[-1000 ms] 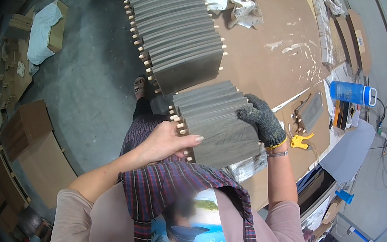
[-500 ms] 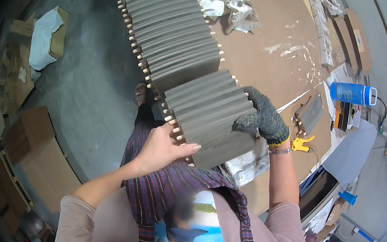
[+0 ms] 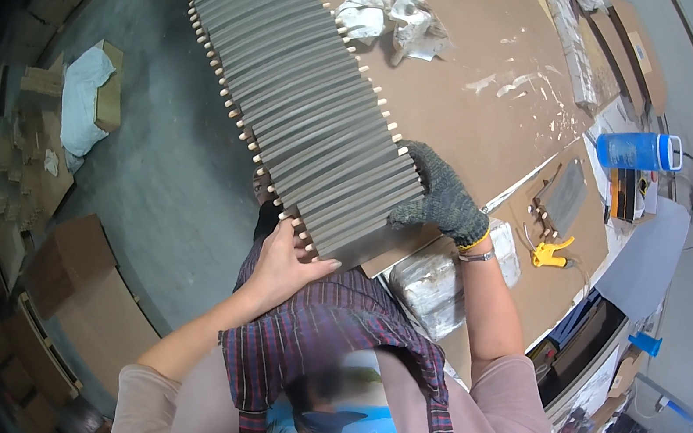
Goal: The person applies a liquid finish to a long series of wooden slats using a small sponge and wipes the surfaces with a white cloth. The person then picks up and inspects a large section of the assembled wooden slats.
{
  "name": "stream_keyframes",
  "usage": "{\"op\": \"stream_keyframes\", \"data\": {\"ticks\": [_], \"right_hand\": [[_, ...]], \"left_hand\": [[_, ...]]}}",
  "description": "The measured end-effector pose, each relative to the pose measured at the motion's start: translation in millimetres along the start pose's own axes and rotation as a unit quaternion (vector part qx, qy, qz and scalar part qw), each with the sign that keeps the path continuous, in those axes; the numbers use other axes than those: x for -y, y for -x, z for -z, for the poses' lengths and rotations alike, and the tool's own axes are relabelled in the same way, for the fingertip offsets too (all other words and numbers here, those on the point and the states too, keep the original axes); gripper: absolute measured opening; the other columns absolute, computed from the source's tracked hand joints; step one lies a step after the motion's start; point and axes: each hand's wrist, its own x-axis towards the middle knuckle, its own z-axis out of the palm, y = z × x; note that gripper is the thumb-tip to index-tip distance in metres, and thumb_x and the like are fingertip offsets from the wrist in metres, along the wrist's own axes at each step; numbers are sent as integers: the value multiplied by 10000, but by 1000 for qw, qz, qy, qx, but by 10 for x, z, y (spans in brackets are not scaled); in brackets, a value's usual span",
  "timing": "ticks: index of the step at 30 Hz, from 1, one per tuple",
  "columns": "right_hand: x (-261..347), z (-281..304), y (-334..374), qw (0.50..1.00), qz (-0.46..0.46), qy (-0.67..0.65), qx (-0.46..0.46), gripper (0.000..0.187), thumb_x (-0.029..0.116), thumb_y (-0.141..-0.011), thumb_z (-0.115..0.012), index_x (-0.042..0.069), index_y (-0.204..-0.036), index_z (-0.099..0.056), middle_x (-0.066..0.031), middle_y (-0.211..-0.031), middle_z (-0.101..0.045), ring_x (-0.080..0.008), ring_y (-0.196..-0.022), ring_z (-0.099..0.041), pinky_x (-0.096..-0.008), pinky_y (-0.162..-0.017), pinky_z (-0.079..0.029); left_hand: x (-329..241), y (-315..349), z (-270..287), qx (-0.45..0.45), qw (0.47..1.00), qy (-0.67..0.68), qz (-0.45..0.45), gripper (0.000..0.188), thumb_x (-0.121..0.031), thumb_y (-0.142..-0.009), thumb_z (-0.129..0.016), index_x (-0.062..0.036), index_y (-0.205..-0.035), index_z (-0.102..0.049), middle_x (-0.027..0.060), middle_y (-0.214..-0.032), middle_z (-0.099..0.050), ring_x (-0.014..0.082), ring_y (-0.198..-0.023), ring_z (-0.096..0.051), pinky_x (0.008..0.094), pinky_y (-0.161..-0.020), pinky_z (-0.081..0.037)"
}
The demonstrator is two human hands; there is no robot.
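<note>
A long row of thin grey wooden slats (image 3: 267,55) stands on edge, with pale round dowels sticking out along both sides. At its near end my two hands grip a bundle of the same slats (image 3: 357,205), which now sits against the row. My bare left hand (image 3: 287,260) closes round the bundle's left near corner, thumb on the near face and fingers by the dowels. My right hand (image 3: 446,200), in a dark grey knitted glove with a yellow cuff, clasps the right side, its thumb over the near face.
On the brown board-covered table (image 3: 458,113) lie a crumpled white cloth (image 3: 392,15), a wrapped block (image 3: 433,295), a yellow air blow gun (image 3: 551,252) and a loose grey slat piece (image 3: 563,198). A blue bottle (image 3: 635,152) lies at the right. Left on the floor stands an open carton (image 3: 106,99).
Both hands have pushed the bundle away from me and to the left. The gap between it and the row has closed, and the view has shifted slightly.
</note>
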Motion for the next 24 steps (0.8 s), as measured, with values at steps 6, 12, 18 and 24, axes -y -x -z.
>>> {"op": "stream_keyframes", "data": {"ticks": [6, 12, 18, 24], "right_hand": [[1, -125, 73, 999, -7, -25, -39, 866, 286, -763, -908, 35, -1488, -506, -157, -1410, -623, -251, -1323, -575, -392, -1117, -454], [139, -151, 83, 998, 7, 34, -52, 866, 301, -752, -908, 29, -1470, -507, -176, -1389, -638, -275, -1309, -595, -394, -1093, -470], [133, -140, 113, 994, -1, -3, -106, 814, 341, -771, -889, 16, -1429, -535, -186, -1409, -610, -319, -1269, -613, -410, -1082, -477], [503, -315, 646, 933, -3, 145, -329, 534, 268, -836, -872, 22, -1248, -640, -132, -1177, -651, -237, -1052, -678, -368, -919, -577]], "left_hand": [[150, -55, 2, -3, 994, -101, -50, 830, -145, -784, -895, 27, -1443, -419, 213, -1390, -542, 320, -1271, -603, 420, -1075, -507], [118, -67, -56, -8, 990, -118, -74, 801, -142, -807, -861, 23, -1451, -415, 207, -1403, -522, 311, -1295, -561, 421, -1118, -455], [173, -87, -52, 41, 995, 94, -7, 808, -28, -823, -832, 34, -1462, -341, 180, -1466, -496, 277, -1305, -576, 393, -1106, -490], [219, 236, 373, -17, 999, 51, 9, 1008, -20, -886, -780, -34, -1663, -137, 204, -1530, -447, 195, -1208, -592, 313, -1013, -523]]}}
